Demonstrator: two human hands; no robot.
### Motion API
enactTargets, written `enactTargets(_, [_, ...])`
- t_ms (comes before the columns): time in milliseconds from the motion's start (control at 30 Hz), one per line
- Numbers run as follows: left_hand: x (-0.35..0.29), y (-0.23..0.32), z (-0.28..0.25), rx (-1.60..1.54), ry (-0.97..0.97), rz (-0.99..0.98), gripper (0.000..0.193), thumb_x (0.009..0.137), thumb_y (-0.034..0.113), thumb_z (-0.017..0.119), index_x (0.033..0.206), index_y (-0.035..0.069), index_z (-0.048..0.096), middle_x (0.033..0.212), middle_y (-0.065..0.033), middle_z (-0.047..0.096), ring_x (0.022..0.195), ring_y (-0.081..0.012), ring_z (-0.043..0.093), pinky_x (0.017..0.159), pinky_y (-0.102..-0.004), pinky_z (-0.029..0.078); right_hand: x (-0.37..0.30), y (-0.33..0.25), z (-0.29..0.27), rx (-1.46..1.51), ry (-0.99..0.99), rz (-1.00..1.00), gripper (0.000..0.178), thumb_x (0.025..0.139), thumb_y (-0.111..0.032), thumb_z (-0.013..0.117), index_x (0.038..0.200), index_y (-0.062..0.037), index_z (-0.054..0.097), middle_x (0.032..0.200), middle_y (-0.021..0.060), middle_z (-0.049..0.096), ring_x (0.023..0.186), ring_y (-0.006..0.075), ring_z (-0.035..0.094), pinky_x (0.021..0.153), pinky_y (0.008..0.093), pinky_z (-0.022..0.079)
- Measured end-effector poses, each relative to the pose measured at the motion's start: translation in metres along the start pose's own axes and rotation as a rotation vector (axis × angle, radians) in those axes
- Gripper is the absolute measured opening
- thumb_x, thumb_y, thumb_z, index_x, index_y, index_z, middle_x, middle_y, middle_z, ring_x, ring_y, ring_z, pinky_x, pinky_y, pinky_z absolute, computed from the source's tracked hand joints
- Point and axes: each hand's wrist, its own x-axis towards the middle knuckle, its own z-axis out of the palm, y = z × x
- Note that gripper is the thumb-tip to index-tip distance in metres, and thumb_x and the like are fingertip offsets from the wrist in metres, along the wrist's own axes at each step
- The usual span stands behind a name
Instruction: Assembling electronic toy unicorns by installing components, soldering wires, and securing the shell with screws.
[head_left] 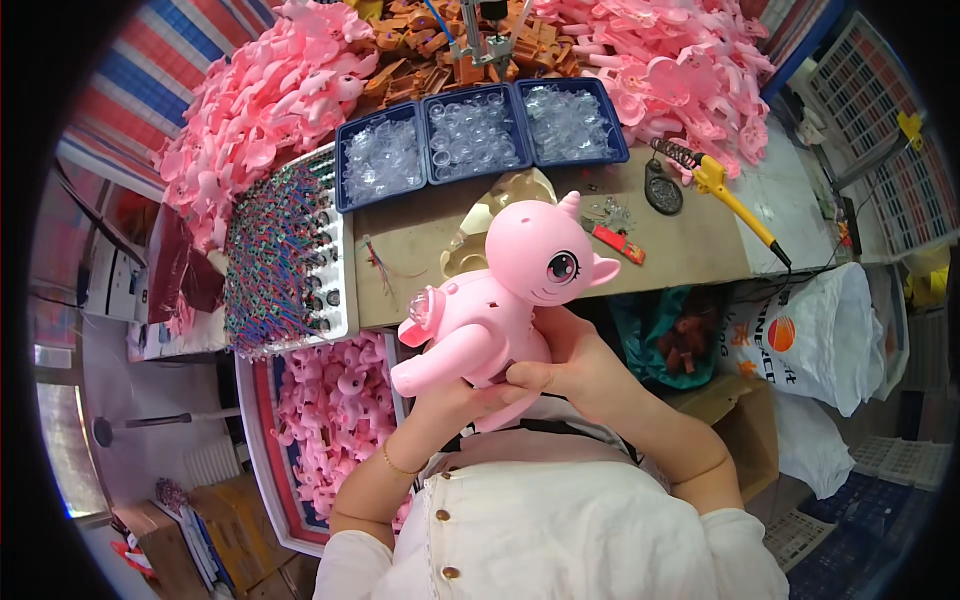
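Both my hands hold a pink plastic toy unicorn (535, 255) in front of my body, above the near edge of the bench. Its head, with a short horn and a dark printed eye, points up and to the right. A clear plastic piece (425, 308) sits at its rear end. My left hand (462, 403) is closed on the lower body and legs, its fingers partly hidden by the toy. From the right, my right hand (572, 362) grips the body, thumb pressed on the underside. Behind the toy lies a cream-coloured moulded holder (470, 240).
Three blue bins (345, 195) of clear plastic parts stand behind, between heaps of pink shells (275, 95). Wired parts (275, 255) fill a white tray at left. A yellow soldering iron (735, 205) rests at right. Finished-looking pink toys (335, 410) lie in a crate at lower left.
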Motion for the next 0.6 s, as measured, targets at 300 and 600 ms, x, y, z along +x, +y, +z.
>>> enactTargets(300, [-0.002,-0.017,-0.006,0.390,0.242,0.065,0.060,0.069,0.033,0.075,0.113,0.000,0.052,0.101,-0.0134,0.061,0.096,-0.0295,0.060,0.083,-0.0376,0.051,0.019,-0.006,-0.044,-0.036,0.498,-0.420,0.029,0.097,-0.024,0.047,0.113,0.0004,0.052,0.115,0.0130,0.056,0.106,0.0223,0.055,0.097,0.0363,0.042])
enactTargets(600, [-0.005,-0.008,0.004,0.838,0.259,0.318,0.059,0.057,0.020,0.084,0.104,0.001,0.054,0.096,-0.0112,0.062,0.081,-0.0291,0.065,0.070,-0.0383,0.053,0.034,-0.033,-0.020,-0.522,0.105,-0.902,0.053,0.101,-0.034,0.035,0.075,0.0033,0.062,0.082,0.0167,0.063,0.075,0.0255,0.062,0.071,0.0364,0.050])
